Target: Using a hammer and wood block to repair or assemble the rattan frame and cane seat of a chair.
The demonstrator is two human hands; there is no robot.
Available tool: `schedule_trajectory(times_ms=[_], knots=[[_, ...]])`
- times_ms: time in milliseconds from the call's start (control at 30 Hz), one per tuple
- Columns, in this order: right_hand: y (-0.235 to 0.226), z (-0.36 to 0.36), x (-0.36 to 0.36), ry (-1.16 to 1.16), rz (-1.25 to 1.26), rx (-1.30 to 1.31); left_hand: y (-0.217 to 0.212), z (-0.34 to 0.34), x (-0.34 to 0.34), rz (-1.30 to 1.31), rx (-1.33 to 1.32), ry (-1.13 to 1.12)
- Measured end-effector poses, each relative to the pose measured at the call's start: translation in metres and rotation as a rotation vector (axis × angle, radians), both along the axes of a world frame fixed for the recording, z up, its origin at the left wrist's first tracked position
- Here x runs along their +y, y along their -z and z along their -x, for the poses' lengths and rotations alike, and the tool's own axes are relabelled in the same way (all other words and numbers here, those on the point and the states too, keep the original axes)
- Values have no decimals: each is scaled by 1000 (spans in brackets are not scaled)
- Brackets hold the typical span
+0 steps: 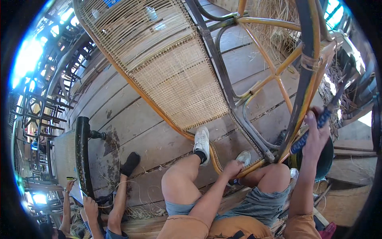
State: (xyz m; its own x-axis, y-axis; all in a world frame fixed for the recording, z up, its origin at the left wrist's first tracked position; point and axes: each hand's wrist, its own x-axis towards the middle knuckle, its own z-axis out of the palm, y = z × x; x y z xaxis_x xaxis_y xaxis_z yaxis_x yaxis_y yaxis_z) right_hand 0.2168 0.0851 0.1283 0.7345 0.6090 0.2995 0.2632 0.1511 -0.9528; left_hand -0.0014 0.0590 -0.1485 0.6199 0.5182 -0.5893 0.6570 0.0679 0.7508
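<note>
Our knees: the bare right knee [277, 178] sits just beside the chair frame, so we do best to work any edge away from it.
Left grip: our left grip [234, 169] is at the tan rim [254, 168], fingers bent; we cannot tell how fully they close or whether they pinch anything. A firm hold here should stop the frame rocking.
Right grip: our right grip [317, 137] is closed around the blue-wrapped handle [301, 143] of a tool, its dark shaft slanting up and away. We judge short, controlled strokes safer than swings, given the legs so close.
Cane chair: the cane chair [181, 81] lies tipped before us, near end between our legs, panel stretching to the upper left.
Panel: tight weave nearer us, open parallel strands farther up; we should lean on the frame, never those strands.
Chair legs: the braced legs [278, 77] stand to the right; the tool should clear them.
Plank floor: scraps lie about on the plank floor [131, 123]; we should keep our footing sure.
Co-worker: at left, a person's hand [90, 208] is by a dark frame [82, 159], well apart from our tool.
</note>
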Motion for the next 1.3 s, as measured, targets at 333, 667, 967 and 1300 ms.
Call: schedule_trajectory(times_ms=[333, 667, 967, 1300], knots=[[49, 62, -66, -594, 561, -161, 37, 70, 171, -788, 148, -853], [202, 76, 87, -704, 712, 373, -105, 34, 289, -619, -387, -1123], [253, 88, 158, -678, 726, 41, -112, 38, 330, -711, -634, -1259], [263, 91, 179, -684, 756, -134, -132, 38, 339, -1217, -318, -974]])
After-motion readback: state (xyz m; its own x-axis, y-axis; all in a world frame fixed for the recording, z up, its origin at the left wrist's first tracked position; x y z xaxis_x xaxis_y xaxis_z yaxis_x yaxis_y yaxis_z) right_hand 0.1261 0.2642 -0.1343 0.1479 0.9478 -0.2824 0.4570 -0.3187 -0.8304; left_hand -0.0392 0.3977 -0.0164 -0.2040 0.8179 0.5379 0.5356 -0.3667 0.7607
